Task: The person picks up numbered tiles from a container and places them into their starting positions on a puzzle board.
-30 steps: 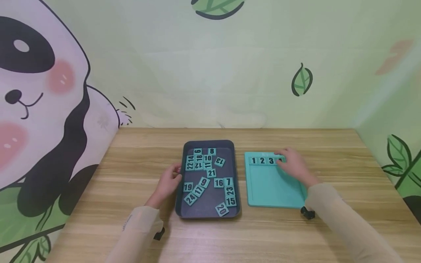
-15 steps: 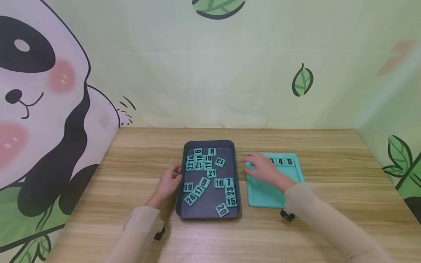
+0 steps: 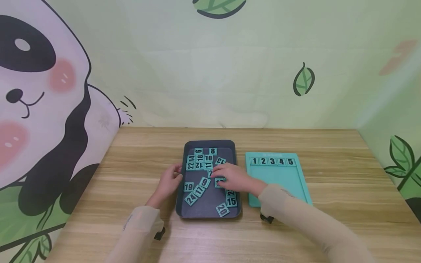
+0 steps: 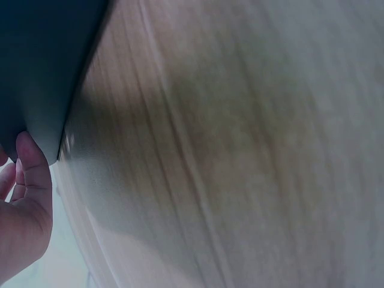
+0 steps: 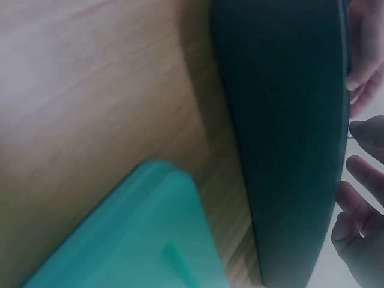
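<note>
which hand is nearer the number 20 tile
Right: the right hand is over the tray, beyond the 20 tile; the left hand is at the tray's outer left side.

The left arm (image 3: 136, 233) slants up and rightward from the lower edge of the head view, its pale sleeve (image 3: 144, 217) ending just short of the bare wrist (image 3: 154, 200). The left grip (image 3: 168, 182) reaches forward with a soft bend; in the left wrist view its thumb (image 4: 34, 168) stretches nearly straight, other digits partly cut off behind it. From the lower right the right arm (image 3: 306, 215) angles inward, likewise sleeved almost to the wrist. The right grip (image 3: 234, 177) points leftward, knuckles up, fingers (image 5: 357, 201) loosely curved and parted. The two lie apart, roughly level.
</note>
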Tool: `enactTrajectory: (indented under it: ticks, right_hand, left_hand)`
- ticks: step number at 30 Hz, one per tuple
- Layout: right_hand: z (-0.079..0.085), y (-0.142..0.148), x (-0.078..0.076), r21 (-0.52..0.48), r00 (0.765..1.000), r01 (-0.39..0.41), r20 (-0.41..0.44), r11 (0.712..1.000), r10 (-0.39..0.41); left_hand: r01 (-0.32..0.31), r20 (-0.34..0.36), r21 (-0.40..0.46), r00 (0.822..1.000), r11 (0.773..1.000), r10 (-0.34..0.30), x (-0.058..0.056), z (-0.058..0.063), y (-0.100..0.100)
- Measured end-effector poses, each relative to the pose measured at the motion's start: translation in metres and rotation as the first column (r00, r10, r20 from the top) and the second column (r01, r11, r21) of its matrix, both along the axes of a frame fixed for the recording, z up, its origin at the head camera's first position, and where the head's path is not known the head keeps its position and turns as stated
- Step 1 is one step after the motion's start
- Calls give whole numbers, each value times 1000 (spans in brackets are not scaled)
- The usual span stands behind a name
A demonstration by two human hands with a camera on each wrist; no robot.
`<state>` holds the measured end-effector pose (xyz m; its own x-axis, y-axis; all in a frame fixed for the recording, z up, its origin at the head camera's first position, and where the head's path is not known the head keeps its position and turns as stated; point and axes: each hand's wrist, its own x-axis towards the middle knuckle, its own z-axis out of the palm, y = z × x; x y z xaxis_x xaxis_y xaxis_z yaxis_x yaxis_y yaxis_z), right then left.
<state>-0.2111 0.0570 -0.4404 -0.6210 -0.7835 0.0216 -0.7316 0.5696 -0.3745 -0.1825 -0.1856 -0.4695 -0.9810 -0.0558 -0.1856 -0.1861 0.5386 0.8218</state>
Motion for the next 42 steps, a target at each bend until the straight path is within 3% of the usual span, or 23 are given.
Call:
enactTrajectory:
  ticks: [14, 42]
  right_hand:
    - [-15, -27, -4, 109, 996, -20, 89, 994, 10]
    - [-16, -24, 15, 167, 998, -15, 57, 986, 6]
  left_hand:
    - [3, -15, -7, 1000, 1000, -3, -2, -2, 1]
    - [-1, -5, -8, 1000, 1000, 1, -2, -2, -1]
